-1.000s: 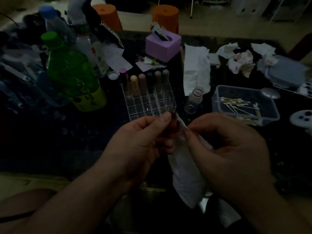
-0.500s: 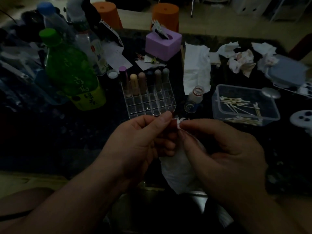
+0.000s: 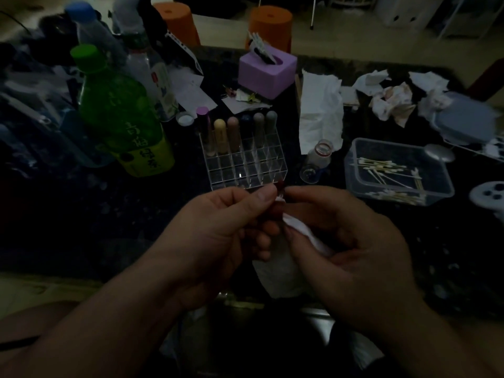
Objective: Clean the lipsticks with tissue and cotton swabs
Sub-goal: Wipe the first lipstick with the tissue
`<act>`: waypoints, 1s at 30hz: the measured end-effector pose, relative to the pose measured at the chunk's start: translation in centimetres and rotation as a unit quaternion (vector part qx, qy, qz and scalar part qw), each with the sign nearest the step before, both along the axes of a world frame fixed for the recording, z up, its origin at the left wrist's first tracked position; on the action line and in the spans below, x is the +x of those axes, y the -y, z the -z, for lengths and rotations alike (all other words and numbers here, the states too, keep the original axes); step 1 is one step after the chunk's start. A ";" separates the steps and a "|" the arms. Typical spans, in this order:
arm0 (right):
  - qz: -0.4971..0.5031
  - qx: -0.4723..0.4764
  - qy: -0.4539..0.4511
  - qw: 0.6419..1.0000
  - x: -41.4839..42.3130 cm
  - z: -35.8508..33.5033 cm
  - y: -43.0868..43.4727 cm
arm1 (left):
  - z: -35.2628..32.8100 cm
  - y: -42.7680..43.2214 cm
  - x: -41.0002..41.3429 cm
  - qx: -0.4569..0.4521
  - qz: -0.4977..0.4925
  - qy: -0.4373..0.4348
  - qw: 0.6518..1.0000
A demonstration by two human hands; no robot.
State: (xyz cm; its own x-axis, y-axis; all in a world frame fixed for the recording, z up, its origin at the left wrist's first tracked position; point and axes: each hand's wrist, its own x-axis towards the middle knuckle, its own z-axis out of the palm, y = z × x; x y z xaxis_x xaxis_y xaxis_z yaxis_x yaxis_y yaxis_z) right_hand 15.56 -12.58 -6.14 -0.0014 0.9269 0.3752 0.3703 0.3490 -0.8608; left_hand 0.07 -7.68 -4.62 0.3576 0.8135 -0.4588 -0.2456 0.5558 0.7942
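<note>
Dim light; detail is limited. One lipstick (image 3: pixel 281 184) is held above the near part of the bench (image 3: pixel 109 214), just in front of the clear organiser (image 3: pixel 245 166). It is pinched in the grip of the left hand (image 3: pixel 218 230), thumb and forefinger closed on its barrel. The right hand (image 3: pixel 354 241) is curled around a white tissue (image 3: pixel 283 271), which is pressed against the lipstick's side; the tissue's loose end hangs down between the wrists. Of the lipstick only a small dark red tip is seen above the fingers. The barrel is hidden, and whether residue is on it cannot be told. Six lipsticks (image 3: pixel 234 132) stand upright in the organiser's back row; the other compartments are unfilled. Crumpled tissues (image 3: pixel 392 102), some with pinkish marks, are piled at the far right, which suggests several wipes are done. The cotton swabs (image 3: pixel 381 163) lie in an open plastic tub (image 3: pixel 350 170) at the right; none is in hand. Judged: tissue wiping of this piece is under way and swab work on it is outstanding. How many of the racked pieces are cleaned cannot be determined.
</note>
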 end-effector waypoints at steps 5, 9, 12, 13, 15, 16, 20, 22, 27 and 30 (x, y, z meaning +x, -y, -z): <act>0.021 -0.162 -0.160 0.974 -1.5 -0.6 -0.1 | 0.8 0.4 0.6 0.067 -0.098 -0.009 0.993; 0.008 -0.266 -0.288 0.920 -1.1 -1.9 -0.3 | 1.4 0.8 -0.1 0.286 -0.100 -0.167 0.938; -0.006 -0.320 -0.382 0.867 0.0 -2.5 -0.3 | 2.3 0.6 -0.7 0.510 -0.040 -0.217 0.831; -0.011 -0.330 -0.404 0.853 0.2 -2.6 -0.3 | 2.7 0.5 -0.9 0.547 -0.020 -0.212 0.810; -0.021 -0.335 -0.430 0.838 0.4 -2.6 -0.2 | 2.6 -0.6 -1.4 0.503 0.030 -0.205 0.839; -0.025 -0.332 -0.433 0.838 0.6 -2.5 -0.2 | 2.2 -0.9 -1.4 0.444 0.062 -0.206 0.870; -0.002 -0.278 -0.322 0.905 0.9 -2.1 -0.1 | 1.8 -0.6 -0.6 0.509 0.066 -0.291 0.807; 0.020 -0.228 -0.248 0.941 1.1 -2.1 0.0 | 1.4 -0.8 -0.8 0.388 0.079 -0.253 0.882; 0.049 -0.111 -0.069 0.990 1.5 -1.7 0.5 | 0.6 -1.2 -0.7 0.014 0.214 -0.074 0.974; 0.036 -0.096 -0.047 0.994 1.2 -1.2 0.5 | 0.7 -0.5 0.2 -0.041 0.217 -0.067 0.973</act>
